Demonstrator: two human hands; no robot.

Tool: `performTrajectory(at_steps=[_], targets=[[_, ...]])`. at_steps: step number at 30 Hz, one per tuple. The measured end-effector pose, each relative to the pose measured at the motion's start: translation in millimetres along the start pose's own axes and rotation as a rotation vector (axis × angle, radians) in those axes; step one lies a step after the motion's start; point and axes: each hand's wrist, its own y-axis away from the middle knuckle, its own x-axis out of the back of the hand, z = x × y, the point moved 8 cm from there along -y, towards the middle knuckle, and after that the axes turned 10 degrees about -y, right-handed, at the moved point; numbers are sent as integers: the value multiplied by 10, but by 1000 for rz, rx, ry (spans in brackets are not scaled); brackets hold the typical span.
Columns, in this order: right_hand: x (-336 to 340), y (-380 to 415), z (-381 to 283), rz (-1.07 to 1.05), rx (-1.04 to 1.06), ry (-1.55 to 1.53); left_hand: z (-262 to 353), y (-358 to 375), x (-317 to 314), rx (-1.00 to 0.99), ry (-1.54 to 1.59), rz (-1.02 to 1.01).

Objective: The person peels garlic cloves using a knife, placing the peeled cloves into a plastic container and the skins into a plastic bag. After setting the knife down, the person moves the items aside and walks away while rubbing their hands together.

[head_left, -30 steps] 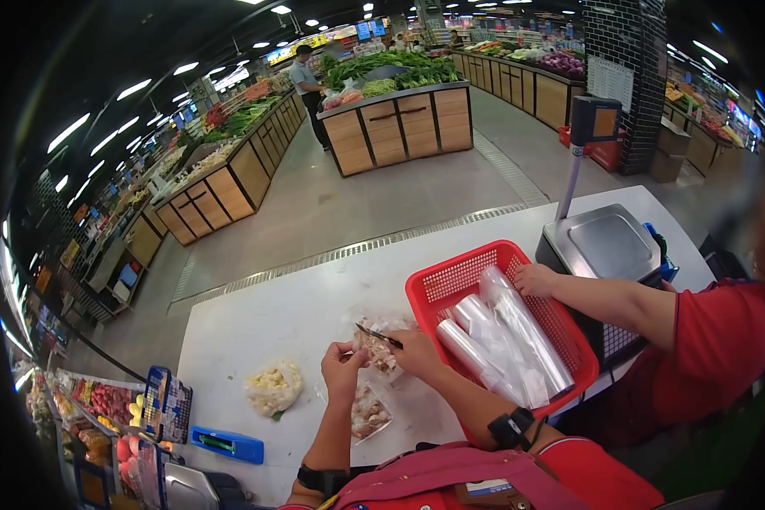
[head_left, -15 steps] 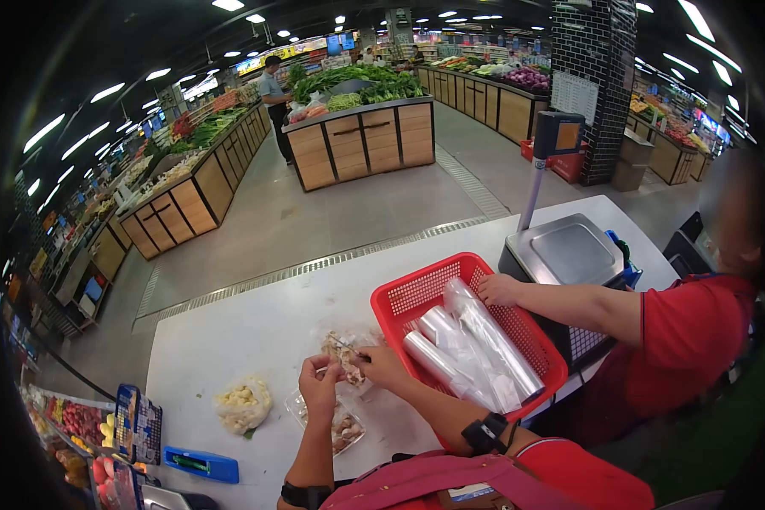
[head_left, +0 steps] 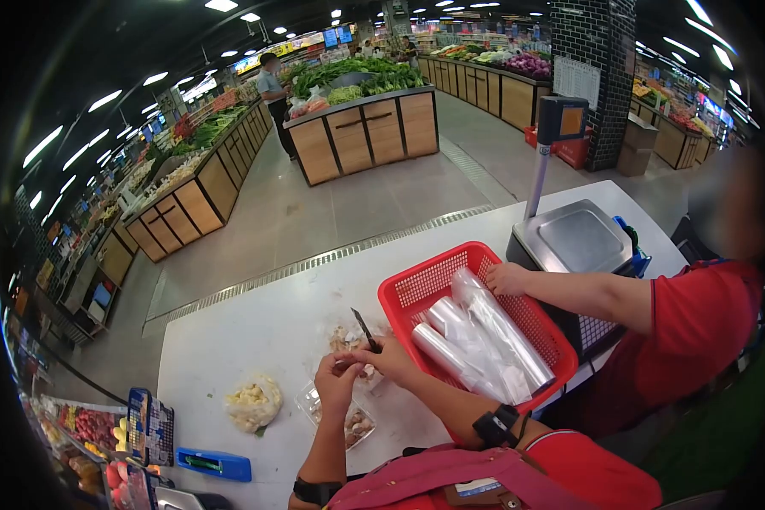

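Note:
My right hand (head_left: 389, 361) grips a small knife (head_left: 362, 326) with a dark handle, its thin blade pointing up and away from me. Close beside it, my left hand (head_left: 337, 382) has its fingers pinched together; whatever they hold is too small to make out. Behind both hands lies an open plastic bag of whitish-brown pieces (head_left: 343, 337), partly covered by my right hand. A clear plastic tray (head_left: 371, 431) of similar pieces sits below them, partly hidden by my left forearm. To the left rests a plastic bag of peeled, pale yellow pieces (head_left: 253, 403).
A red basket (head_left: 397, 291) with rolls of plastic bags (head_left: 501, 336) stands to the right; a co-worker's hand (head_left: 507, 279) touches its contents. Behind it is a weighing scale (head_left: 576, 238). A blue tape dispenser (head_left: 214, 464) lies on the white table (head_left: 229, 340).
The knife has swung to point upward, clear of the bag of pieces. My hands have moved closer together. The whole view has shifted slightly.

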Motion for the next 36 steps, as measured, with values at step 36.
performTrajectory(at_steps=[36], targets=[[-34, 89, -402, 32, 227, 220, 96, -27, -4, -181, -23, 20]])
